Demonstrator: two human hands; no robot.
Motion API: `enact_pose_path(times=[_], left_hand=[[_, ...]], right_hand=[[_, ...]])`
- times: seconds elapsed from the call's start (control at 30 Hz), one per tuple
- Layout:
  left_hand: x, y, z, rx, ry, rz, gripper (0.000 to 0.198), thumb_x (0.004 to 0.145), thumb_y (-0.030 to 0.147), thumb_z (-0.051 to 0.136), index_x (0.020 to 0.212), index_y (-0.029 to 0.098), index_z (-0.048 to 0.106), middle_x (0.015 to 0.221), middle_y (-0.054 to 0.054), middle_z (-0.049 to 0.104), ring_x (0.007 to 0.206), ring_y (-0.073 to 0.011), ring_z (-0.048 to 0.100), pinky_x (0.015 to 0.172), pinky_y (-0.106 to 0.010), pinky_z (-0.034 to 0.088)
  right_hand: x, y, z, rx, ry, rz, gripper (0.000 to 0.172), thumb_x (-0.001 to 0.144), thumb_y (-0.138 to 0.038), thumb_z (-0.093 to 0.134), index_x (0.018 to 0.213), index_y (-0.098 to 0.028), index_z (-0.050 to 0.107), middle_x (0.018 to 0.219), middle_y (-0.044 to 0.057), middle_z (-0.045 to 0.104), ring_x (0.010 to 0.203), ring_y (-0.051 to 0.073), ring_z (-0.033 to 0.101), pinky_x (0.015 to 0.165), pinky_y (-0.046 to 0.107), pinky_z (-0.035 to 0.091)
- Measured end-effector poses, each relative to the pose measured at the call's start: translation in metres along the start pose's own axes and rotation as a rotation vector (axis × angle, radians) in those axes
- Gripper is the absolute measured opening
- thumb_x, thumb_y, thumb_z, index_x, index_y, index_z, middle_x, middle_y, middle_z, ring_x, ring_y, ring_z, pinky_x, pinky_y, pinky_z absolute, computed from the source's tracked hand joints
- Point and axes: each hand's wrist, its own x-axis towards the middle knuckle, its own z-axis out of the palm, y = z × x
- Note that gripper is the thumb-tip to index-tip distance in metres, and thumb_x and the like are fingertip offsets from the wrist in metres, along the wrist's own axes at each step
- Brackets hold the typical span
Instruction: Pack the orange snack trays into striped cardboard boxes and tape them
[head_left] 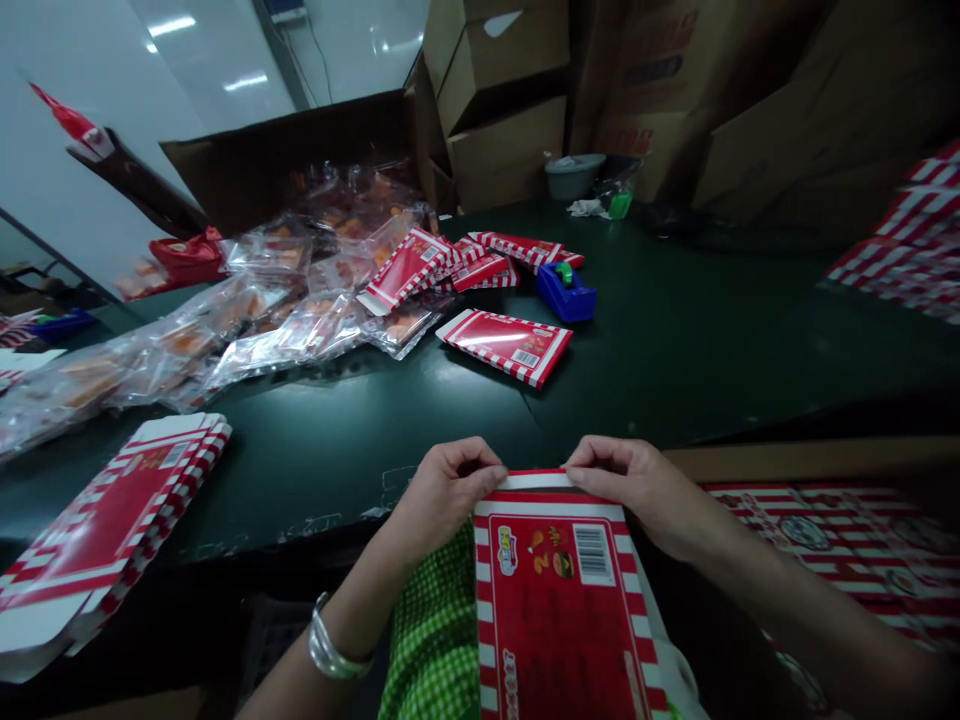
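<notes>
A red box with striped red-and-white edges (559, 600) lies toward me near my lap, its barcode and food pictures facing up. Both hands pinch the end flap at its far edge. My left hand (457, 490), with a silver bangle on the wrist, grips the flap's left corner between thumb and fingers. At the right corner, my right hand (626, 485) pinches the same flap. Between the flap and the front panel a dark gap shows. The box's near end runs out of view.
Flattened striped cartons (112, 520) are stacked at the left. Clear packets (300, 320) heap behind them. One striped box (506, 345) lies near a blue tape dispenser (566, 292), with several more behind. At the right, an open carton (825, 460) holds striped boxes.
</notes>
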Motion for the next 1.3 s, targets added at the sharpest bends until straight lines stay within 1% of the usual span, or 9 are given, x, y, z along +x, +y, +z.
enact_pose_path(times=[0.17,0.27,0.43,0.57,0.7,0.9,1.1,1.2,1.3], left_hand=[[-0.017,-0.004,0.003,0.072,0.023,0.065,0.028,0.090,0.036,0.054,0.079,0.015,0.070,0.072,-0.001,0.064,0.065,-0.0129,0.053,0.060,-0.022,0.041],[-0.025,-0.007,0.007,0.117,0.030,0.090,0.030,0.093,0.038,0.051,0.090,0.018,0.073,0.085,-0.003,0.072,0.075,-0.0160,0.060,0.065,-0.023,0.046],[-0.028,-0.013,0.016,0.079,0.149,0.061,0.024,0.090,0.033,0.056,0.106,0.023,0.070,0.107,-0.004,0.074,0.093,-0.0196,0.065,0.080,-0.028,0.049],[-0.022,-0.015,0.022,-0.267,0.210,-0.106,0.016,0.076,0.029,0.069,0.087,0.017,0.064,0.091,-0.006,0.072,0.074,-0.0162,0.063,0.065,-0.027,0.050],[-0.021,-0.010,0.020,-0.295,0.106,-0.032,0.017,0.077,0.027,0.070,0.087,0.015,0.064,0.084,-0.005,0.070,0.072,-0.0140,0.062,0.065,-0.025,0.049],[-0.029,-0.009,0.012,-0.383,-0.022,0.022,0.024,0.082,0.025,0.069,0.104,0.018,0.063,0.101,-0.006,0.071,0.085,-0.0149,0.065,0.075,-0.027,0.051],[-0.018,-0.011,0.012,-0.447,0.011,-0.086,0.013,0.075,0.023,0.073,0.083,0.015,0.065,0.080,-0.002,0.069,0.067,-0.0105,0.061,0.063,-0.023,0.047],[-0.009,-0.004,0.014,-0.523,0.060,-0.226,0.013,0.065,0.016,0.073,0.070,0.015,0.061,0.070,0.000,0.067,0.056,-0.0087,0.057,0.056,-0.021,0.043],[-0.008,-0.002,0.018,-0.416,0.062,-0.215,0.009,0.065,0.016,0.070,0.069,0.014,0.062,0.068,-0.001,0.067,0.057,-0.0095,0.056,0.055,-0.021,0.043]], right_hand=[[-0.023,0.008,-0.012,-0.121,-0.033,-0.037,0.042,0.080,-0.059,0.064,0.094,-0.022,0.076,0.093,0.007,0.076,0.082,0.024,0.069,0.070,0.032,0.056],[-0.034,0.015,-0.016,-0.038,-0.082,0.010,0.048,0.086,-0.058,0.058,0.114,-0.022,0.072,0.111,0.010,0.074,0.100,0.028,0.068,0.086,0.038,0.054],[-0.037,0.018,-0.014,0.077,-0.047,0.030,0.046,0.084,-0.051,0.064,0.118,-0.021,0.068,0.112,0.010,0.073,0.095,0.025,0.069,0.079,0.037,0.056],[-0.026,0.005,-0.019,-0.078,-0.111,0.024,0.033,0.082,-0.051,0.065,0.095,-0.021,0.072,0.090,0.005,0.075,0.077,0.020,0.069,0.065,0.030,0.054],[-0.008,-0.016,-0.022,-0.339,-0.216,-0.013,0.028,0.074,-0.050,0.070,0.070,-0.022,0.070,0.068,0.001,0.071,0.059,0.016,0.063,0.052,0.024,0.047],[-0.004,-0.019,-0.020,-0.635,-0.098,-0.191,0.028,0.078,-0.045,0.060,0.066,-0.022,0.070,0.064,0.002,0.070,0.057,0.016,0.060,0.051,0.024,0.043],[-0.014,-0.017,-0.020,-0.746,-0.153,-0.360,0.024,0.083,-0.032,0.053,0.068,-0.020,0.068,0.061,0.000,0.068,0.054,0.013,0.059,0.051,0.023,0.040],[-0.014,-0.018,-0.017,-0.769,-0.169,-0.381,0.023,0.084,-0.027,0.051,0.067,-0.019,0.065,0.061,-0.001,0.066,0.055,0.012,0.057,0.052,0.021,0.039],[-0.013,-0.018,-0.019,-0.757,-0.179,-0.365,0.023,0.085,-0.027,0.053,0.067,-0.020,0.064,0.061,-0.002,0.066,0.055,0.011,0.057,0.051,0.021,0.039]])
